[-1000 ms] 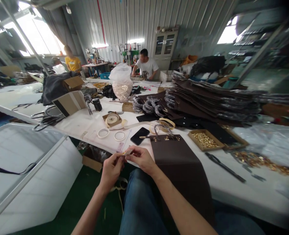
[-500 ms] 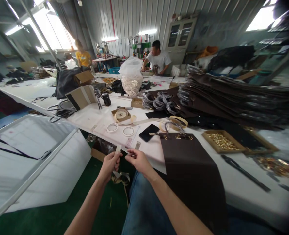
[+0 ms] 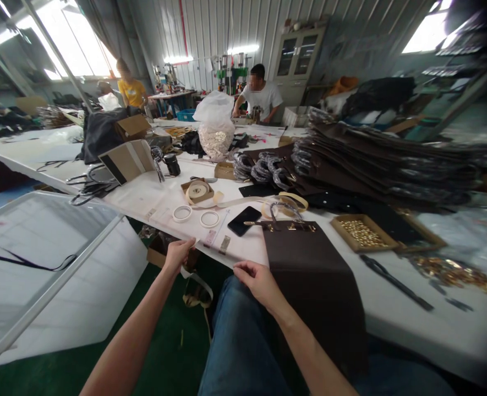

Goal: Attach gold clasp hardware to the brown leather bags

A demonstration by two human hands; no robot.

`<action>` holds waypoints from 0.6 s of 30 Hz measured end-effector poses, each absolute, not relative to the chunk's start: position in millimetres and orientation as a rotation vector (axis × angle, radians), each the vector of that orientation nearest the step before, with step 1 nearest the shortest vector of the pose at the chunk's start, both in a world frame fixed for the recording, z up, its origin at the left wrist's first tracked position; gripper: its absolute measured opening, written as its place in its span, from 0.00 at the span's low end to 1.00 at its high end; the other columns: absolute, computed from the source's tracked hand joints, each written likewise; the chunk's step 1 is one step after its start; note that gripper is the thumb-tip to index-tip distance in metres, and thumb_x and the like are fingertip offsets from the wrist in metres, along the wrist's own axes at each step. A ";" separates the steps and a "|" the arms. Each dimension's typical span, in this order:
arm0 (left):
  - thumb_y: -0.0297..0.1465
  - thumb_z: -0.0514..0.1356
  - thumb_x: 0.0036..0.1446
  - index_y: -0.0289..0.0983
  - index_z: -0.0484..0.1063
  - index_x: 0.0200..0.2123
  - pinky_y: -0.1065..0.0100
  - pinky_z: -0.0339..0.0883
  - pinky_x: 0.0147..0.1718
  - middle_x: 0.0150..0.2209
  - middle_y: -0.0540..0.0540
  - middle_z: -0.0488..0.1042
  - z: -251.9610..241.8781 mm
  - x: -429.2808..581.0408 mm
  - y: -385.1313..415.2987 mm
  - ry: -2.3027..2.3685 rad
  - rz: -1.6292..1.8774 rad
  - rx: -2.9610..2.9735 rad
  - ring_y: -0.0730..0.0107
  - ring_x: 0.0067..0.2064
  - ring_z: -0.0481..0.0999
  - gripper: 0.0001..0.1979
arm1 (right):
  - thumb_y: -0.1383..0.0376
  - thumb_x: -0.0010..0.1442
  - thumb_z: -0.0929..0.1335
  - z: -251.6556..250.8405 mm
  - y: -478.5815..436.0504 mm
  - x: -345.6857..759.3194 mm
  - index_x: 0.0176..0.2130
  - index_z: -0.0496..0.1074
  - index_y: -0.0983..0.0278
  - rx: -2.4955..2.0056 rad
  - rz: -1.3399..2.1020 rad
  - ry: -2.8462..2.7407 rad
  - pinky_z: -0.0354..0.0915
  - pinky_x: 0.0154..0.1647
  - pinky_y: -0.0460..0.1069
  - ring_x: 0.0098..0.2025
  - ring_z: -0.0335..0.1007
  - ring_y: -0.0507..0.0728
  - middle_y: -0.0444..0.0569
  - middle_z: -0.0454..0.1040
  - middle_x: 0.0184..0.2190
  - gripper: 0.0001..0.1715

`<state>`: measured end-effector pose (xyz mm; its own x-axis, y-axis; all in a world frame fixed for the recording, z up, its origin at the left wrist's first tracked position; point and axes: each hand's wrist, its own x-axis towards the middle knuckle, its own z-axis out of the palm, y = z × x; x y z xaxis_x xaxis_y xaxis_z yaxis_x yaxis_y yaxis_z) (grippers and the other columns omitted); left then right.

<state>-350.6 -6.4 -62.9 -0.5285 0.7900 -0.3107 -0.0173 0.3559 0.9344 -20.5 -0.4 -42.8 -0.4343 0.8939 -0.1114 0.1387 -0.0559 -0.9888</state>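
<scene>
My left hand (image 3: 179,254) is closed at the table's front edge, pinching a pale strip (image 3: 197,240) whose small end shows at the fingertips. Below it, a length of cream tape (image 3: 202,283) hangs in loops toward the floor; whether it is the same piece I cannot tell. My right hand (image 3: 262,281) is farther right, over my knee, with thumb and forefinger pressed together at the table edge. Anything between those fingers is too small to make out. Beside it lies a dark brown bag panel (image 3: 309,269) with a handle and gold-coloured fittings, draped over the edge.
Two white tape rolls (image 3: 182,213), a phone (image 3: 244,221) and a boxed tape reel (image 3: 197,191) lie ahead. Gold-coloured pieces fill a tray (image 3: 336,221) at right, near a dark tool (image 3: 395,281). Brown panels (image 3: 371,159) are stacked behind. Co-workers are across the table.
My hands have moved apart, the right one going right and slightly down. The pale strip, upright in my left hand before, is now mostly hidden. The view has shifted slightly right.
</scene>
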 end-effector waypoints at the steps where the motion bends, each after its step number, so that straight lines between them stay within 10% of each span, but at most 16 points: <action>1: 0.58 0.75 0.53 0.35 0.80 0.30 0.69 0.50 0.17 0.16 0.56 0.57 -66.6 -349.4 -6.8 1.827 1.267 0.680 0.75 0.18 0.55 0.29 | 0.44 0.67 0.78 -42.9 -1.3 -18.0 0.48 0.88 0.63 -1.118 1.557 -1.587 0.68 0.39 0.52 0.35 0.74 0.59 0.51 0.85 0.37 0.27; 18: 0.61 0.74 0.52 0.39 0.72 0.25 0.65 0.67 0.22 0.17 0.55 0.60 -73.5 -348.0 7.4 1.935 1.170 0.618 0.75 0.19 0.56 0.31 | 0.43 0.67 0.78 -46.1 -7.1 10.4 0.48 0.89 0.64 -1.145 1.544 -1.532 0.68 0.37 0.52 0.35 0.74 0.59 0.50 0.83 0.34 0.28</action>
<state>-348.0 7.4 -73.5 -0.5808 0.7267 -0.3668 0.0129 0.4587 0.8885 10.4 -7.1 -46.1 -0.3900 0.9122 -0.1257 0.1182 -0.0857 -0.9893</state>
